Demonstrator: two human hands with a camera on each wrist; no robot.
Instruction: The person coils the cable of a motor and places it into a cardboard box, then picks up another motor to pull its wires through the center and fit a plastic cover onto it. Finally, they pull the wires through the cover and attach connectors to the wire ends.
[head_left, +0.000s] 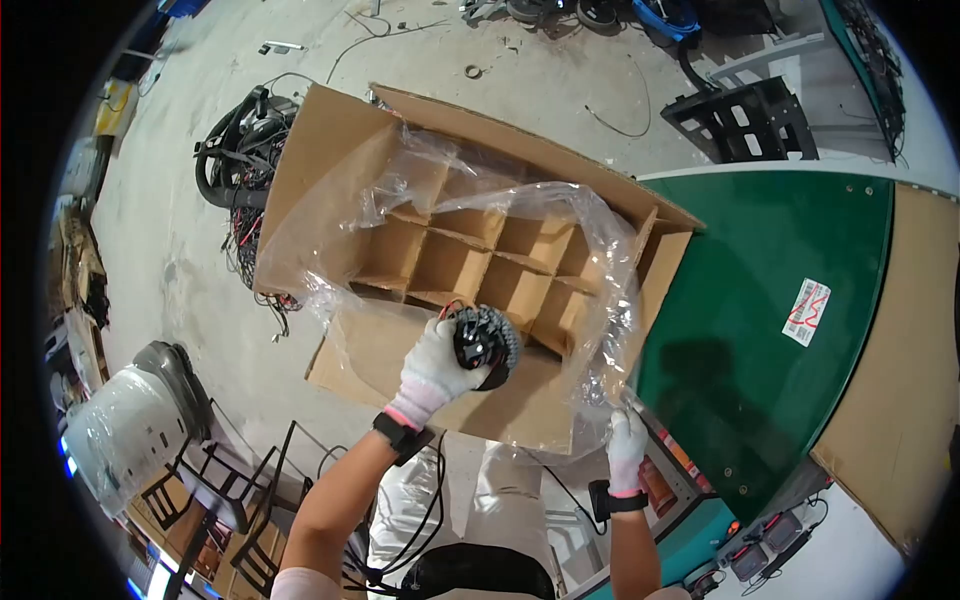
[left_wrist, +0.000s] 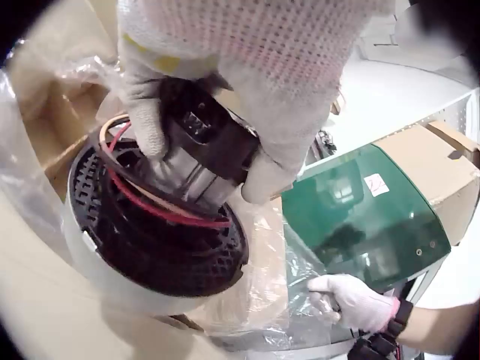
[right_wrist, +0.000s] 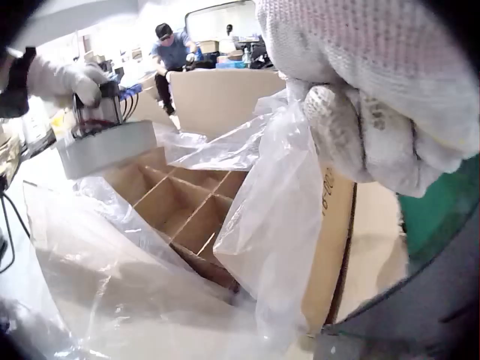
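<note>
My left hand [head_left: 432, 368], in a white knit glove, grips a fan motor [head_left: 482, 342] by its motor housing, over the near side of an open cardboard box [head_left: 325, 150]. In the left wrist view the fan motor [left_wrist: 199, 165] shows red and pale wires, a black latticed round base and a pale rim. My gloved right hand [head_left: 627, 440] is at the box's near right corner. Its curled fingers hold the edge of a clear plastic liner bag [right_wrist: 274, 187], pulled up beside the box. Cardboard dividers [head_left: 487, 260] split the box into several square cells.
A green-topped table [head_left: 740, 270] with a white label stands right of the box. Left of the box lies a tangle of black cables [head_left: 245, 165]. A clear-wrapped grey seat [head_left: 140, 430] is at lower left. Another person [right_wrist: 171, 56] sits in the background.
</note>
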